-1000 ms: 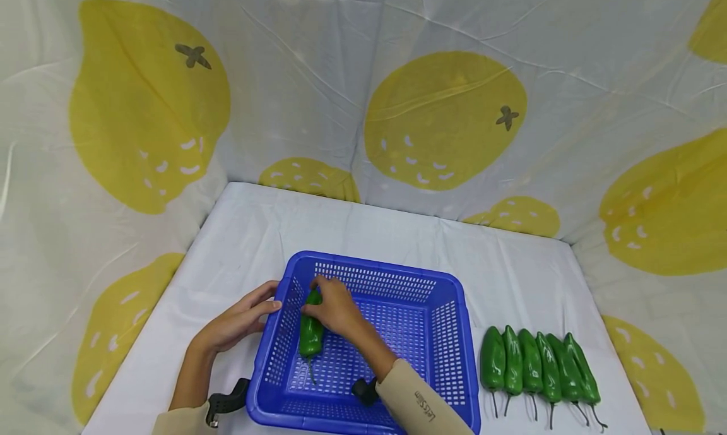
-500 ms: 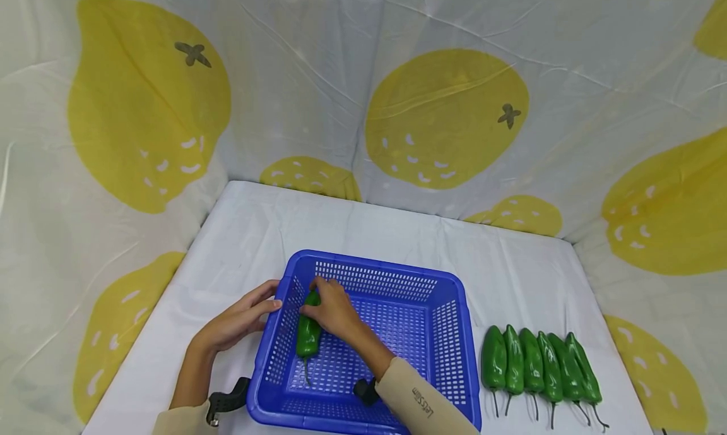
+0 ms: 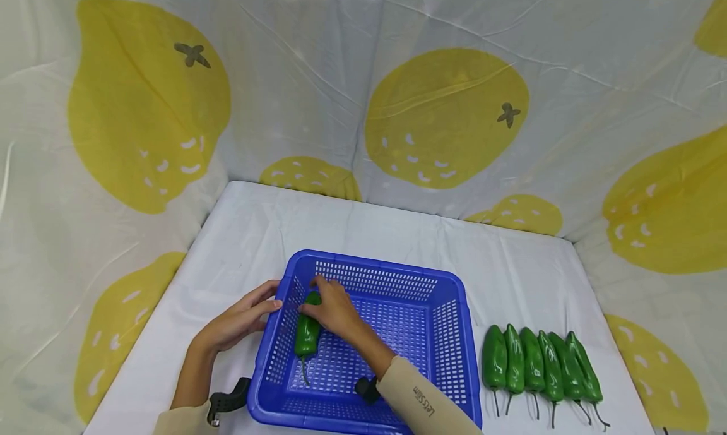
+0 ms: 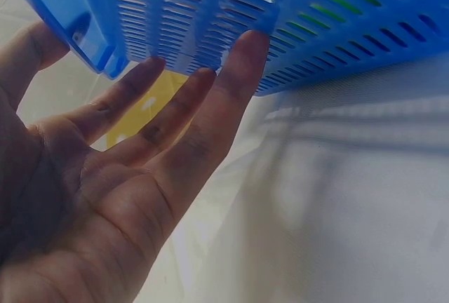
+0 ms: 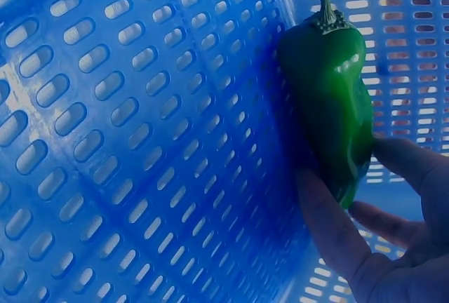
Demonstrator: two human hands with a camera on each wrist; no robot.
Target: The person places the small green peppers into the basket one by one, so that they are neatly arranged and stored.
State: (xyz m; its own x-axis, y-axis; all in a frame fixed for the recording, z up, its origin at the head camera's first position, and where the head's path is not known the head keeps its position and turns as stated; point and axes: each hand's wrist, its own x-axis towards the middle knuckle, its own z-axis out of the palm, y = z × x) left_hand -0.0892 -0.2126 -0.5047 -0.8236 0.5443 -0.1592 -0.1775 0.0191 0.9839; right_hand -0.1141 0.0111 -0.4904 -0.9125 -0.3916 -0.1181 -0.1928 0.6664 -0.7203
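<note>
A glossy green pepper (image 3: 307,338) lies along the left inside of a blue perforated basket (image 3: 469,334), stem toward the front. The right hand (image 3: 337,310) pinches its far end between thumb and fingers. In the right wrist view, the hand (image 5: 393,247) holds the tapered end of the pepper (image 5: 330,99) by the basket wall, stem up. Outside the basket, the left hand (image 3: 238,321) touches the left rim. Fairly straight fingers of that hand (image 4: 119,198) rest against the basket's outer wall (image 4: 316,43) in the left wrist view.
Several green peppers (image 3: 534,362) lie side by side right of the basket, stems toward the front. White cloth (image 3: 341,226) covers the table. Behind and beside it hangs a pale curtain (image 3: 301,88) with yellow lemon prints.
Inside the basket, the pepper has shifted slightly left toward the wall, its stem end most, with the right hand still on it. The left hand has stayed at the rim.
</note>
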